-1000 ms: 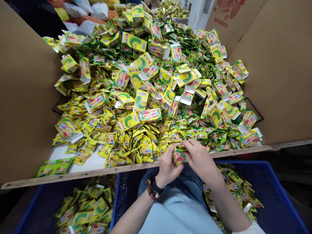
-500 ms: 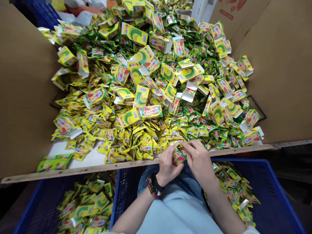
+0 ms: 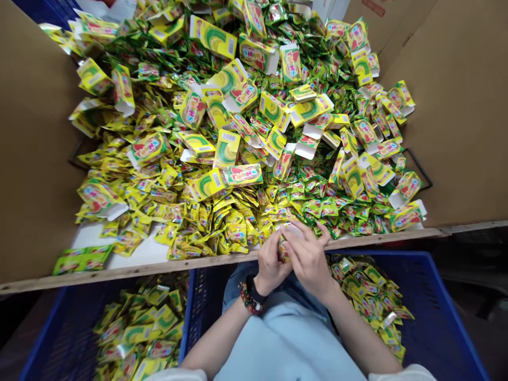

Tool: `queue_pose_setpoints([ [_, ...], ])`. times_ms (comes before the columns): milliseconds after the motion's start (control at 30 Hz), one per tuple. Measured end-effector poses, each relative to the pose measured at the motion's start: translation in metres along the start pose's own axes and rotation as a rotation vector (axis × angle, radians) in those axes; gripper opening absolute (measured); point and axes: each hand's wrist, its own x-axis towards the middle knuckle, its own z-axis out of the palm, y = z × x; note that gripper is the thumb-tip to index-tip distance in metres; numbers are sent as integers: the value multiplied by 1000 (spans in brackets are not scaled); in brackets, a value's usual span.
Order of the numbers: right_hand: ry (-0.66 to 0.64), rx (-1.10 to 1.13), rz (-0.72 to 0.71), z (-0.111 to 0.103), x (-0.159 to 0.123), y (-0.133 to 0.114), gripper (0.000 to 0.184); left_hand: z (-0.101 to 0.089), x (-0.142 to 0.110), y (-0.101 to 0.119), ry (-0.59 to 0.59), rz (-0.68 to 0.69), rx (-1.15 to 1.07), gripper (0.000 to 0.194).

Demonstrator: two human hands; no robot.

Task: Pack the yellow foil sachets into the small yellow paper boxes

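My left hand (image 3: 271, 266) is closed around a small printed candy box (image 3: 284, 251) at the table's front edge. My right hand (image 3: 310, 259) meets it from the other side, fingers bent over the box's top end, where a bit of white cardboard shows. Most of the box is hidden by my fingers. Just beyond the hands lie loose yellow candy packets (image 3: 236, 233), and green packets (image 3: 327, 207) spread to the right. Several "Twins" boxes, such as a yellow one (image 3: 227, 149), rest on the pile, some with white flaps standing open.
Cardboard walls (image 3: 32, 137) flank the pile on both sides. Below the wooden table edge (image 3: 151, 269) stand a left blue crate (image 3: 51, 338) and a right blue crate (image 3: 436, 317), each with boxes inside. A joined green packet strip (image 3: 82, 259) lies at the left corner.
My right hand has shifted from pinching at the box's top end to lying over it, closer to my left hand. The view has tilted slightly downward.
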Motion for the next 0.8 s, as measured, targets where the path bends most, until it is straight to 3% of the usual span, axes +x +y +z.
queue_pose_setpoints([
  [67, -115, 48, -58, -9, -1, 1, 42, -1, 1, 1, -5, -2, 20, 51],
  [133, -90, 147, -62, -13, -3, 5, 46, -2, 2, 1, -9, -20, 25, 54],
  [267, 139, 495, 301, -1, -8, 15, 68, -3, 0, -1, 40, -6, 38, 73],
  [333, 38, 734, 465, 10, -10, 18, 74, -2, -2, -3, 53, 62, 33, 73],
  [433, -96, 943, 556, 21, -14, 16, 55, -2, -3, -6, 20, 137, 18, 62],
  [500, -42, 878, 520, 23, -18, 13, 43, -2, -1, -6, 6, 145, 0, 58],
  [667, 82, 583, 227, 25, -26, 7, 34, -6, 6, 0, -62, 24, -38, 62],
  [800, 161, 605, 392, 27, -20, 3, 28, -6, 9, 4, -120, 7, 17, 56],
])
